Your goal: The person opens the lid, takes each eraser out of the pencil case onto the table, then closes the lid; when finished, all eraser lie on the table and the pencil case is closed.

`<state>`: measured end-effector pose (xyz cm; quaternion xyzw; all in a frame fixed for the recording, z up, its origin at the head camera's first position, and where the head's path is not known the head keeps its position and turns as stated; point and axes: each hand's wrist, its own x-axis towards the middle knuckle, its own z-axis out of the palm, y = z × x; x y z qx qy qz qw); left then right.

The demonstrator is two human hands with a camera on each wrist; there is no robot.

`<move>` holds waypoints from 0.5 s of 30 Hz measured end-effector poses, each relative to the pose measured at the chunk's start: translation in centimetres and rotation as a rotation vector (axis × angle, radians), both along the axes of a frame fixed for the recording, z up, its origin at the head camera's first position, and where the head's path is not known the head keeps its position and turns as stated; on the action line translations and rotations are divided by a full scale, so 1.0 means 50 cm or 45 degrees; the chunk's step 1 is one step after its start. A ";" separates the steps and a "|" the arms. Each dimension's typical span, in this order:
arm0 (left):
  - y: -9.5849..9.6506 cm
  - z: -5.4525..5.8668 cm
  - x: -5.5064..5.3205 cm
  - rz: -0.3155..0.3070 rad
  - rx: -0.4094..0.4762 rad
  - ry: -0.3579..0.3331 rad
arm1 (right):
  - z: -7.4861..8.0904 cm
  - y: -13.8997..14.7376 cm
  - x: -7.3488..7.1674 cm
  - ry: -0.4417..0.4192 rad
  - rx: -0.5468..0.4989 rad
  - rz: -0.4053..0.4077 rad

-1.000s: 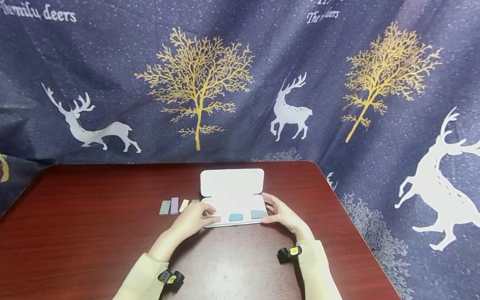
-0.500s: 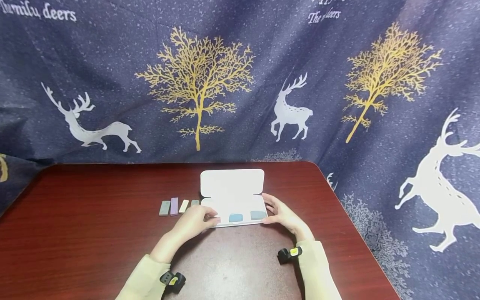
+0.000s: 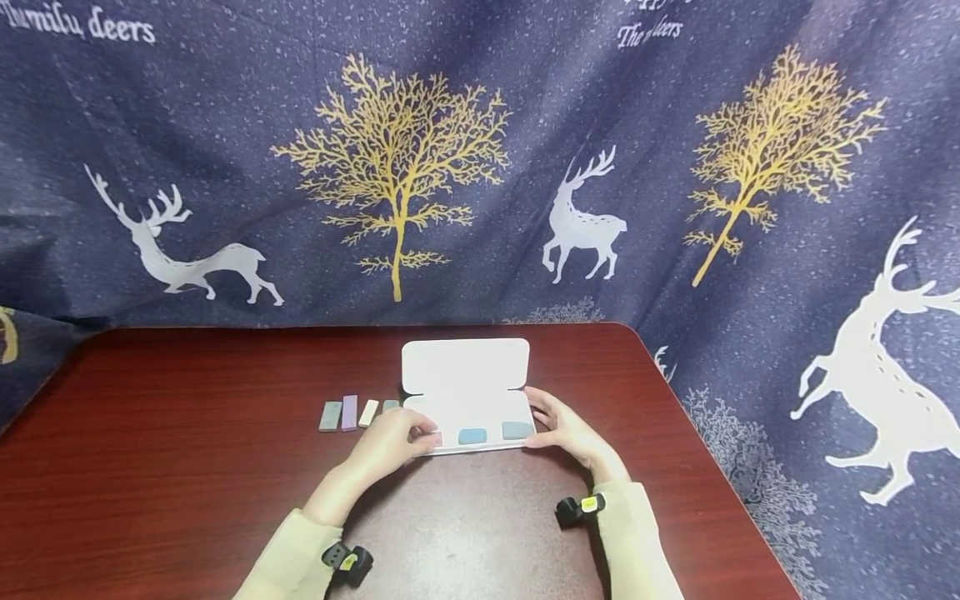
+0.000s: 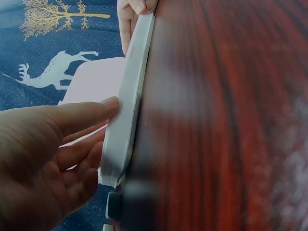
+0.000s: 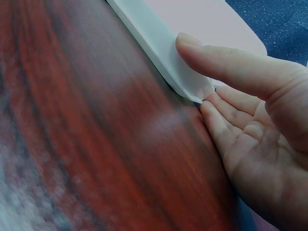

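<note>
A reddish table (image 3: pixel 187 467) bears a white case (image 3: pixel 467 402) and blocks (image 3: pixel 349 412).

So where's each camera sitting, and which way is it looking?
Head: worn on the person's head, facing forward and down at the white hinged case, wood-grain table and deer-print cloth; both sleeves, left fingers and right fingers show.
Left wrist: on that wrist, looking along the case's front edge; left fingers show near, right fingers at the far end.
Right wrist: on that wrist, looking at the case's other end; right fingers show.
Shared: head and left wrist both show both sets of fingers.
</note>
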<state>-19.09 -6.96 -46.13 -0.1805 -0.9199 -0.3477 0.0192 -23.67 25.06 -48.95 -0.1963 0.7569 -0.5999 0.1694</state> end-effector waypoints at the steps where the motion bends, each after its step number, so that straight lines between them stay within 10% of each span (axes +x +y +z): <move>1: -0.001 -0.001 0.000 -0.006 -0.006 0.007 | 0.000 0.000 0.000 0.000 -0.001 0.002; 15: -0.009 -0.009 -0.007 -0.129 -0.032 0.069 | 0.006 0.000 0.004 -0.019 0.012 -0.003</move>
